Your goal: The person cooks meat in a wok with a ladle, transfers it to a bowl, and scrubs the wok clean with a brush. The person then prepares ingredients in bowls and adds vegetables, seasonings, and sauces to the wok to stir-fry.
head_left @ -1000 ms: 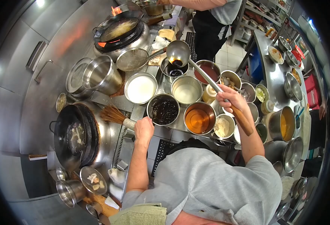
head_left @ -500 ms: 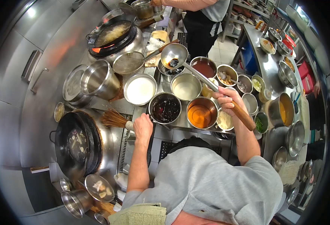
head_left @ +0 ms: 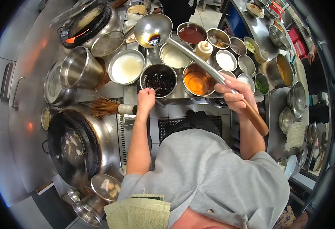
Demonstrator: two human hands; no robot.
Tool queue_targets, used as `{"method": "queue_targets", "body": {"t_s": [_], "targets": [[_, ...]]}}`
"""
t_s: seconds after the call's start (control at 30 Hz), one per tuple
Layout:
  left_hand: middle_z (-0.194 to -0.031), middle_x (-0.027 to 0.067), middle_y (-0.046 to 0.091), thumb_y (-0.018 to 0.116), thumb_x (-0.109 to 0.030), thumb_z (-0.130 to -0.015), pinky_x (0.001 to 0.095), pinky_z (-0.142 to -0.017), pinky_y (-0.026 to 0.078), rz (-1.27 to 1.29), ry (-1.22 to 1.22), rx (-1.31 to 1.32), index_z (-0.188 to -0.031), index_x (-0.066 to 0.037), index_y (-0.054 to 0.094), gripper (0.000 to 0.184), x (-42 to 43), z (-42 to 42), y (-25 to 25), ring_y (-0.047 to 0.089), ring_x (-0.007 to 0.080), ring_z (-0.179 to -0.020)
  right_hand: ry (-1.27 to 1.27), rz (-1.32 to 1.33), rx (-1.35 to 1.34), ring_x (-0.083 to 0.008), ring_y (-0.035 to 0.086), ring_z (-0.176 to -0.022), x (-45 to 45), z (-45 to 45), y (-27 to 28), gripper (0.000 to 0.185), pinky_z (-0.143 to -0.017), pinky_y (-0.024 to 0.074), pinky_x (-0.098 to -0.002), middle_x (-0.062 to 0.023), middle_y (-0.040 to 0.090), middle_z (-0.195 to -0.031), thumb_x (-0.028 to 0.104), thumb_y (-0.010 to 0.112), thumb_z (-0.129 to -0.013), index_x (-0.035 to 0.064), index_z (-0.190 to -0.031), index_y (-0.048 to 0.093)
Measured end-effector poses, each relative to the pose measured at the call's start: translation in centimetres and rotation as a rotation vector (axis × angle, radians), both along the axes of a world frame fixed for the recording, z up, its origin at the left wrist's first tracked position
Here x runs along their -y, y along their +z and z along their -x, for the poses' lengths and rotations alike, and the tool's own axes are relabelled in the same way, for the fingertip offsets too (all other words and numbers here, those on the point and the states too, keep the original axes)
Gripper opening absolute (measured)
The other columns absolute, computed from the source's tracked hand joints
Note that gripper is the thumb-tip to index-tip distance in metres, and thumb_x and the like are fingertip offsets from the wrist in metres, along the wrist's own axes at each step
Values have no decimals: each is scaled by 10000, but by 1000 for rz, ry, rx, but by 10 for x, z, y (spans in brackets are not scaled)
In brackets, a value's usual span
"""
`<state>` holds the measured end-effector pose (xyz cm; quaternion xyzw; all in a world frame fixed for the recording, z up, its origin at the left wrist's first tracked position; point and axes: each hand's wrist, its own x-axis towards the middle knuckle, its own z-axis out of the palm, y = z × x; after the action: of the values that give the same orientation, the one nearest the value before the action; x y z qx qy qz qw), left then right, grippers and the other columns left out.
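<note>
My right hand (head_left: 236, 93) is wrapped round the wooden handle of a large steel ladle (head_left: 152, 27). The ladle's bowl hangs over the far side of the pots, with a little dark liquid in it. My left hand (head_left: 146, 100) is closed at the near left rim of a pot of dark sauce (head_left: 163, 78). Something thin seems to run from its fingers into that pot, but I cannot make it out. Beside it stand a pot of amber liquid (head_left: 198, 81), a pot of white liquid (head_left: 127, 68) and a pot of pale liquid (head_left: 175, 56).
A wok (head_left: 69, 147) with food scraps sits at left, a bamboo brush (head_left: 105, 108) beside it. Flames show under a farther wok (head_left: 84, 23). A round strainer (head_left: 107, 44) lies near a deep steel pot (head_left: 76, 70). A squeeze bottle (head_left: 203, 50) stands among ingredient pots; another person stands beyond.
The view has shifted forward. The ladle appears farther left and nearer the camera, still in my right hand. My left hand stays by the dark sauce pot, now higher in view.
</note>
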<state>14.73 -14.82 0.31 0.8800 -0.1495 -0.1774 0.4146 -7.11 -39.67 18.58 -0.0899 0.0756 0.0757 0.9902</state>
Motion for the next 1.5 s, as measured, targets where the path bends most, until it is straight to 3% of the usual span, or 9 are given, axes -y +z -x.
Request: {"method": "queue_targets", "body": {"t_s": [0.03,0.07,0.23,0.5,0.6,0.8,0.83,1.03,1.5], "targets": [[-701,204,656,566,-254,-889,394,-671,485,58,28,-107,-780,29,682,324,-6,-3,-9,651,297,-683,4,22,-8,-16,376,-459,-3,4,0,424,-287,368,-155,-51,367,-814,47,372,-993,-9,-1392,243],[-568,-29,491,563,-224,-936,260,-447,313,129,35,-170,-733,5,625,313,-11,-2,-7,399,65,-482,12,45,-13,-8,374,-457,-5,7,1,393,-282,365,-150,-47,373,-807,46,391,-990,-2,-1365,286],[-561,-92,356,534,-228,-974,187,-378,179,382,171,-611,-859,-26,571,235,-32,14,34,263,6,-425,126,21,-31,-5,367,-442,6,14,-9,403,-284,361,-147,-36,369,-780,40,427,-973,8,-1355,303],[-563,-106,300,516,-249,-993,179,-398,169,646,280,-652,-859,-67,526,226,-62,60,76,226,-10,-441,289,196,-79,0,350,-421,38,10,-19,352,-271,317,-150,-21,359,-753,71,467,-967,24,-1298,357],[-584,-86,361,511,-252,-996,206,-409,232,672,293,-564,-860,-48,541,247,-63,72,86,304,10,-462,342,202,-85,0,348,-422,50,6,-26,324,-271,313,-152,-15,356,-745,78,478,-965,30,-1270,380],[-689,140,573,509,-146,-975,401,-555,433,116,253,695,-885,7,566,186,-26,77,73,558,320,-602,421,243,-105,-3,345,-422,66,3,-24,286,-275,311,-154,-7,359,-738,64,488,-954,34,-1228,414],[-728,197,579,522,-95,-951,444,-584,448,39,260,746,-880,8,564,132,-27,73,61,562,408,-655,425,248,-103,-3,345,-421,68,4,-25,292,-276,309,-155,-5,359,-736,60,489,-952,34,-1233,417],[-721,178,589,560,-70,-918,453,-581,459,-222,169,987,-879,-3,567,77,-26,70,44,582,391,-660,436,297,-106,-2,343,-422,76,6,-29,343,-278,304,-162,7,356,-725,42,489,-942,33,-1279,422],[-758,184,607,560,-50,-914,456,-603,473,-215,184,1035,-904,13,575,65,-17,71,51,596,384,-690,428,266,-129,-10,363,-439,84,12,-25,425,-290,321,-155,-5,369,-738,21,477,-932,67,-1345,390]]}}
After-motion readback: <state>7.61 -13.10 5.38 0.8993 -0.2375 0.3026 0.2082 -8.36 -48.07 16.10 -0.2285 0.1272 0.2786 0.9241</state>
